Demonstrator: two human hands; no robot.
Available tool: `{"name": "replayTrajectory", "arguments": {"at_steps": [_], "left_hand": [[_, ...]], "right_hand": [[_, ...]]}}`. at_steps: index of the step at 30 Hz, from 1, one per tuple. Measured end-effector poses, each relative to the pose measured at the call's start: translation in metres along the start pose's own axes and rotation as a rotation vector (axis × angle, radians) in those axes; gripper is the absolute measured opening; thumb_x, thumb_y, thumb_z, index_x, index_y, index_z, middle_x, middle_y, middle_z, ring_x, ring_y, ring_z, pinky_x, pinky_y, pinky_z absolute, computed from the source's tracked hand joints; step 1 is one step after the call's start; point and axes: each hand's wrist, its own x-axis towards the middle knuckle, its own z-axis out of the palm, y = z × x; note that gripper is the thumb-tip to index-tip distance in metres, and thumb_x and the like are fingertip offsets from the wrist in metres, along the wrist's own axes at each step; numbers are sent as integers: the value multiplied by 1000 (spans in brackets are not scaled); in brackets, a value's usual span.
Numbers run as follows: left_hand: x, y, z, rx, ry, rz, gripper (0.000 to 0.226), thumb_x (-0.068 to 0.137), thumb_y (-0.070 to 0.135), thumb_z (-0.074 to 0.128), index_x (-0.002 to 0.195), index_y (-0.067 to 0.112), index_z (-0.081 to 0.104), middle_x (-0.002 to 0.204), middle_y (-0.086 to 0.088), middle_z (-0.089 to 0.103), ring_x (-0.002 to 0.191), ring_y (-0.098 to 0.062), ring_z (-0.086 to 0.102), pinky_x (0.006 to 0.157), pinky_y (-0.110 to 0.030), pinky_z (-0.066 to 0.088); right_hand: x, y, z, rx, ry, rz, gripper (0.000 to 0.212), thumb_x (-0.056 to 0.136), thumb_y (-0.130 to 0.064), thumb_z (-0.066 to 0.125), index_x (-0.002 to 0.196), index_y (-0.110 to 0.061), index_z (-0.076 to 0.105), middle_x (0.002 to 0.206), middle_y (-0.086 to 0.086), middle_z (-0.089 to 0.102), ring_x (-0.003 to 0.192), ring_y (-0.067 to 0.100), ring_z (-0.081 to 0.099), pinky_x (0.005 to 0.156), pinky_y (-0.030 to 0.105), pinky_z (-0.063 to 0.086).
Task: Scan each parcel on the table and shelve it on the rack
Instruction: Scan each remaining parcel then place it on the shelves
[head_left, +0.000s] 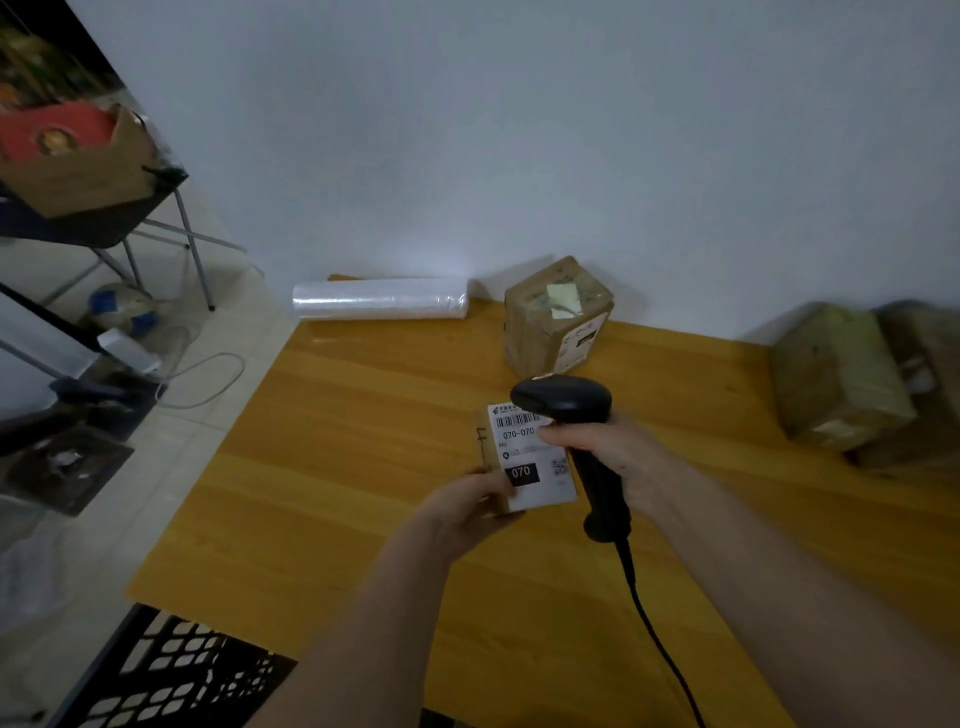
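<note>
Head view: small brown cardboard parcel (524, 462) held above the yellow wooden worktop (337, 441), near its middle. Parcel's upper face carries a white shipping label with a barcode, the print "070-070", a black block reading "070" and a small QR code; handwriting on the bare cardboard strip at its left. Left hand (467, 514) grips the parcel's near-left corner, fingers curled round the edge. Right hand (618, 457) holds a black corded handheld barcode scanner (582, 447), fingers wrapped round the handle; scanner head sits just over the label's barcode end. Second brown taped box (558, 317) stands behind, near the wall. Blurred parcels (841, 374) at right edge. Roll of clear stretch film (379, 300) lies at the worktop's far-left corner.
</note>
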Motion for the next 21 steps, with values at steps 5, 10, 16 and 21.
{"name": "replayTrajectory", "arguments": {"at_steps": [5, 10, 16, 21], "left_hand": [[-27, 4, 50, 15, -57, 57, 78, 62, -23, 70, 129, 12, 50, 123, -19, 59, 111, -42, 58, 80, -52, 56], [-62, 26, 101, 63, -39, 172, 76, 70, -19, 71, 133, 16, 48, 123, -17, 61, 104, -39, 62, 66, -45, 60], [-95, 57, 155, 130, -25, 322, 74, 75, -21, 66, 136, 17, 47, 126, -17, 61, 102, -35, 62, 74, -44, 57], [-101, 58, 186, 180, -66, 376, 72, 77, -20, 64, 136, 16, 48, 123, -16, 63, 113, -38, 60, 97, -52, 50]], "right_hand": [[-42, -12, -37, 47, 7, -161, 28, 73, -16, 82, 100, -19, 74, 94, 2, 77, 94, 24, 71, 82, 41, 56], [-96, -30, -70, 17, 133, -393, 16, 76, -17, 81, 91, -18, 74, 82, -3, 76, 79, 14, 71, 69, 26, 56], [-161, -35, -103, -15, 181, -611, 20, 82, -20, 76, 71, -5, 70, 58, 6, 65, 47, 15, 59, 48, 24, 51], [-182, -27, -123, -23, 234, -642, 23, 84, -19, 75, 65, -11, 65, 52, 3, 61, 42, 14, 54, 45, 24, 47]]}}
